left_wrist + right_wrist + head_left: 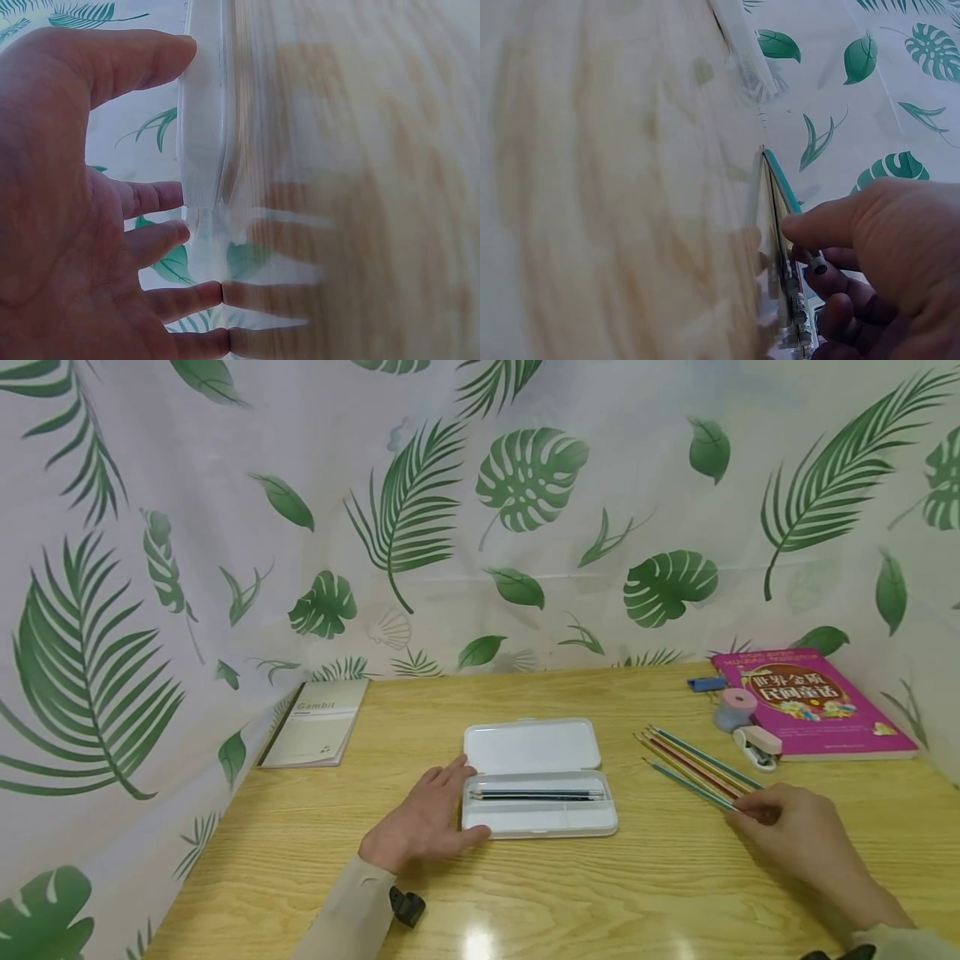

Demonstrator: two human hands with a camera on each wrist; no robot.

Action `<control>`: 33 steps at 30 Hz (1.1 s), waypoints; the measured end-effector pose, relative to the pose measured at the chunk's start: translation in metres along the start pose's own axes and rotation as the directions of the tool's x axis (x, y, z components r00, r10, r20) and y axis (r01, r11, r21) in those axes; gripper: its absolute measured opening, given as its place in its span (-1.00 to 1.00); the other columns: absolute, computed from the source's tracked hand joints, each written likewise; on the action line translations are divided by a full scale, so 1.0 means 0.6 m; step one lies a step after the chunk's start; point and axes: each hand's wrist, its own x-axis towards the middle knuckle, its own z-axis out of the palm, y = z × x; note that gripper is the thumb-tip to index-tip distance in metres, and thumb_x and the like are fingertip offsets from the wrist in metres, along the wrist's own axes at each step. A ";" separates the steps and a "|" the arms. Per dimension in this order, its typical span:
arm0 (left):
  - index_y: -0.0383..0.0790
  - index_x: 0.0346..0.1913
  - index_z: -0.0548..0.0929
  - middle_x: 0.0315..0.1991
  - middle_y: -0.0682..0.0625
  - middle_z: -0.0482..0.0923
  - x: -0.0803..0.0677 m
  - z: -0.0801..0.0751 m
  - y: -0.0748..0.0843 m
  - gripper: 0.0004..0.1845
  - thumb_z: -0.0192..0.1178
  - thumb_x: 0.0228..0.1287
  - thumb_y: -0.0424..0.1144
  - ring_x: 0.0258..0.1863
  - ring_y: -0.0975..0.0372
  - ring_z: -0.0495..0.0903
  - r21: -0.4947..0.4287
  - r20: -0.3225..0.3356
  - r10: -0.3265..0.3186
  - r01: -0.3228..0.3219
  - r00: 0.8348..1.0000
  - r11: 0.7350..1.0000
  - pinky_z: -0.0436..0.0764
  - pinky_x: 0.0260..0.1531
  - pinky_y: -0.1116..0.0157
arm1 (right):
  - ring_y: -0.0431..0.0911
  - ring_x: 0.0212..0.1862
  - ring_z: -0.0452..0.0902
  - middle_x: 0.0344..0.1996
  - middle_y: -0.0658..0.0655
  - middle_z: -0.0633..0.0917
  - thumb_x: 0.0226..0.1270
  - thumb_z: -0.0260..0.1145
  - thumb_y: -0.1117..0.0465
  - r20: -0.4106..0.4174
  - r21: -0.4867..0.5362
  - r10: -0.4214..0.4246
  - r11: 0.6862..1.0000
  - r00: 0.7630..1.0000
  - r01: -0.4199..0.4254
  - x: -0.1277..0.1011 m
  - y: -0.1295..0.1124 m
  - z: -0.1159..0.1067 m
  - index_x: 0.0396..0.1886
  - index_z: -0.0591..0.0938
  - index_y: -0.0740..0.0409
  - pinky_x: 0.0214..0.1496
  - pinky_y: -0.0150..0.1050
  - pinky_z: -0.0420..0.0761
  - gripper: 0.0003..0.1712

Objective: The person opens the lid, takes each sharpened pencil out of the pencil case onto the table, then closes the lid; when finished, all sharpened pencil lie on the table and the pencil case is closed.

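Observation:
An open white pencil case (525,834) lies on the table, its lid folded back. Several dark pencils (536,795) rest in its rear compartment. At the case's left end my left hand (423,822) has thumb and fingers spread; in the left wrist view the thumb touches the case wall (202,112). To the right, several colored pencils (693,763) lie fanned out, points toward the back. My right hand (798,831) pinches the nearest one, a teal pencil (686,783), near its blunt end. That pencil (781,180) slants over the others in the right wrist view.
At the back right lies a pink book (840,731). Beside it are a blue clip-like object (707,683), a pink-and-grey roll-shaped item (733,710) and a small pink-and-white stapler (759,746). A notebook (315,727) lies at the back left, near the leaf-patterned cloth (525,635).

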 end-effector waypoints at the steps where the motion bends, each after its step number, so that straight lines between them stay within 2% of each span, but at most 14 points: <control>1: -0.17 0.52 0.19 0.58 -0.09 -0.03 0.000 0.000 0.000 -0.10 0.21 0.27 0.23 0.47 -0.07 0.12 0.001 -0.001 0.001 -0.001 1.000 1.000 0.29 0.35 -0.05 | -0.18 -0.41 0.55 -0.45 -0.02 0.70 0.19 0.51 0.09 0.003 -0.010 -0.001 1.000 1.000 0.001 0.000 0.000 0.000 -0.34 0.79 0.18 -0.43 -0.30 0.51 -0.77; 10: -0.17 0.51 0.20 0.58 -0.11 -0.03 -0.001 -0.002 0.001 -0.11 0.21 0.27 0.23 0.46 -0.09 0.13 0.006 -0.005 0.005 -0.005 1.000 1.000 0.30 0.35 -0.06 | -0.13 -0.39 0.57 -0.44 -0.03 0.68 0.19 0.50 0.05 0.052 -0.039 0.004 0.999 0.999 -0.002 0.000 0.000 0.002 -0.33 0.80 0.16 -0.36 -0.15 0.53 -0.74; 19: -0.16 0.52 0.19 0.58 -0.11 -0.02 0.000 -0.001 0.000 -0.11 0.21 0.28 0.23 0.47 -0.09 0.11 0.008 -0.004 0.001 -0.001 1.000 1.000 0.29 0.35 -0.05 | -0.13 -0.38 0.56 -0.44 -0.04 0.67 0.21 0.49 0.04 0.062 -0.033 0.007 0.999 0.998 -0.005 0.001 -0.001 0.001 -0.32 0.80 0.14 -0.36 -0.16 0.52 -0.75; 25: -0.16 0.53 0.18 0.58 -0.11 -0.04 0.001 0.001 -0.001 -0.10 0.20 0.29 0.24 0.48 -0.09 0.09 0.016 0.003 0.004 -0.004 1.000 1.000 0.26 0.37 -0.03 | -0.14 -0.37 0.56 -0.42 -0.01 0.72 0.24 0.46 -0.05 0.009 -0.015 0.017 1.000 1.000 -0.017 0.001 -0.004 -0.002 -0.32 0.80 0.12 -0.36 -0.18 0.52 -0.68; 28: -0.16 0.53 0.18 0.58 -0.11 -0.03 0.001 0.001 -0.002 -0.10 0.20 0.29 0.24 0.48 -0.09 0.09 0.017 0.000 0.007 -0.007 1.000 1.000 0.25 0.38 -0.03 | -0.22 -0.41 0.51 -0.45 -0.04 0.71 0.24 0.47 -0.03 -0.044 -0.011 -0.015 1.000 0.999 0.015 0.005 -0.012 -0.001 -0.35 0.80 0.10 -0.40 -0.25 0.49 -0.72; 33: -0.16 0.53 0.17 0.58 -0.11 -0.04 0.000 -0.001 -0.003 -0.10 0.20 0.29 0.24 0.49 -0.08 0.08 0.023 0.003 0.006 -0.007 1.000 1.000 0.23 0.39 -0.02 | -0.33 -0.49 0.40 -0.53 -0.13 0.63 0.21 0.50 0.08 -0.071 0.032 -0.139 0.989 0.988 0.141 0.023 -0.047 0.009 -0.39 0.79 0.05 -0.48 -0.36 0.44 -0.85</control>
